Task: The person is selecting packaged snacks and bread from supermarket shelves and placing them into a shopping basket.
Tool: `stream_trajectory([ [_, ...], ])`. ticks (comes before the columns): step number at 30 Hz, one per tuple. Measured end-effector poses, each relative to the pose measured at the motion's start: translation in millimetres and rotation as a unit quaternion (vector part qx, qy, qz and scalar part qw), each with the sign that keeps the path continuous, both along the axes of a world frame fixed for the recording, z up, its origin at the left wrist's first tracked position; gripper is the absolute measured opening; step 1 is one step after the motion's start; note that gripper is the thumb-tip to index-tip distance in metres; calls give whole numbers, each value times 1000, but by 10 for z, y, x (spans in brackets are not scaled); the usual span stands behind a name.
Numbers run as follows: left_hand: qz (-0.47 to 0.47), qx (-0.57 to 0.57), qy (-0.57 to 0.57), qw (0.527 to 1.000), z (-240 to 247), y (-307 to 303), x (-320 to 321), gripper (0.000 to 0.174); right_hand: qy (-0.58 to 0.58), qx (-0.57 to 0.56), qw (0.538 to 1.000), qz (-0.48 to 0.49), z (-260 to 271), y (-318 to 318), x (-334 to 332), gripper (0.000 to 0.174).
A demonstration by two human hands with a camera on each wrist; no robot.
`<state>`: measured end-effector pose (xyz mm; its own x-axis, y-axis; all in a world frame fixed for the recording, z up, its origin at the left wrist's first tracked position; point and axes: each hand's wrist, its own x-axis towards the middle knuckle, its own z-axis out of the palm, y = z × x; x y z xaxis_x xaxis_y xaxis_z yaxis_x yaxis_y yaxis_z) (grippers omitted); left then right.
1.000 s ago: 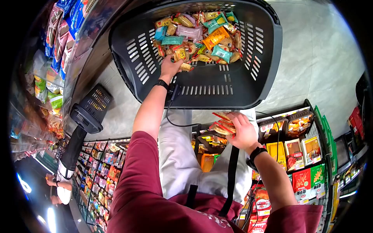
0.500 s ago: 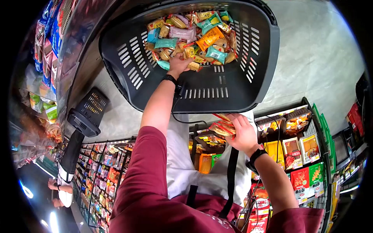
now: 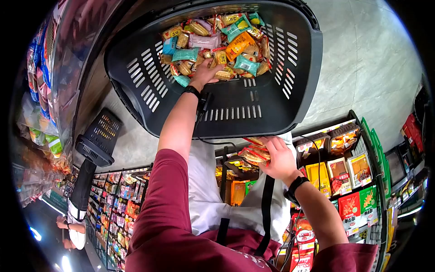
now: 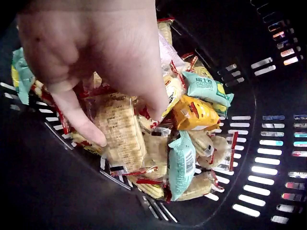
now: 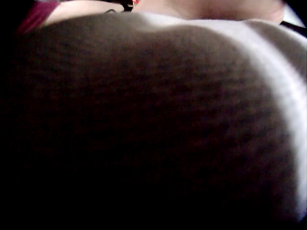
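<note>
In the head view my left hand point(image 3: 205, 75) is inside the dark basket point(image 3: 158, 120), its fingers spread over the near side of a heap of small wrapped snacks. The left wrist view shows thumb and a finger of that hand point(image 4: 96, 57) apart, at either side of a clear-wrapped biscuit pack point(image 4: 120, 134). An orange pack point(image 4: 194, 114) and a teal pack point(image 4: 181, 165) lie to its right. My right hand point(image 3: 278, 158) grips several red-edged clear packs point(image 3: 254, 153) below the basket's near rim. Mostly pale cloth fills the right wrist view.
A smaller dark basket point(image 3: 99, 136) stands on the floor at left. Shelves of bagged goods point(image 3: 54, 145) rise at far left. A rack with red bags point(image 3: 350, 209) and dark trays is at lower right. Another person point(image 3: 76, 226) appears at lower left. A thin cable hangs near my right hand.
The basket has shifted left in the head view. My left hand has moved along the heap's near side and its fingers look more spread. My right hand keeps its packs.
</note>
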<state>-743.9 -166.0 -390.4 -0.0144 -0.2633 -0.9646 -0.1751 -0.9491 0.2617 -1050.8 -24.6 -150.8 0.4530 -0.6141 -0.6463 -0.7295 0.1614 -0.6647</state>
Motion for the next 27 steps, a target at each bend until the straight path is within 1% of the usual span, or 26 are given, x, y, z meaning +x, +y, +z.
stream_trajectory([
  [2,-35,3,-5,999,80,-79,-51,98,-4,-2,1000,1,16,2,11,69],
  [5,-51,22,-8,998,93,-119,-62,101,-1,-2,1000,-2,18,-21,28,69],
  [6,-50,22,-7,998,75,-105,-42,101,1,-2,1000,-1,21,-23,28,69],
  [8,-28,40,48,998,51,-75,19,101,1,-1,1000,1,20,-17,27,68],
  [9,-27,39,47,998,35,-54,19,101,2,-2,1000,1,11,-14,29,68],
  [11,52,64,25,996,15,3,13,89,0,-2,1000,2,11,-5,34,68],
  [12,53,63,24,996,-73,68,44,89,2,1,1000,4,14,-10,34,68],
  [14,92,90,76,989,-282,186,86,72,5,1,1000,6,23,-24,30,68],
  [15,92,89,78,989,-228,157,62,72,6,2,1000,6,32,-33,32,68],
  [17,95,86,57,990,-108,135,20,60,7,3,1000,7,34,-39,33,68],
  [18,96,87,58,990,-121,151,28,60,5,-1,1000,6,27,-37,35,68],
  [20,106,69,80,989,-137,184,61,80,3,-3,1000,5,15,-18,33,68],
  [21,105,70,79,989,-111,186,62,80,3,-2,1000,5,3,-6,34,68],
  [23,111,77,98,986,-45,187,69,73,2,-2,1000,5,-12,17,31,68],
  [27,112,59,73,989,154,233,88,69,-2,-11,1000,-3,-31,36,47,68],
])
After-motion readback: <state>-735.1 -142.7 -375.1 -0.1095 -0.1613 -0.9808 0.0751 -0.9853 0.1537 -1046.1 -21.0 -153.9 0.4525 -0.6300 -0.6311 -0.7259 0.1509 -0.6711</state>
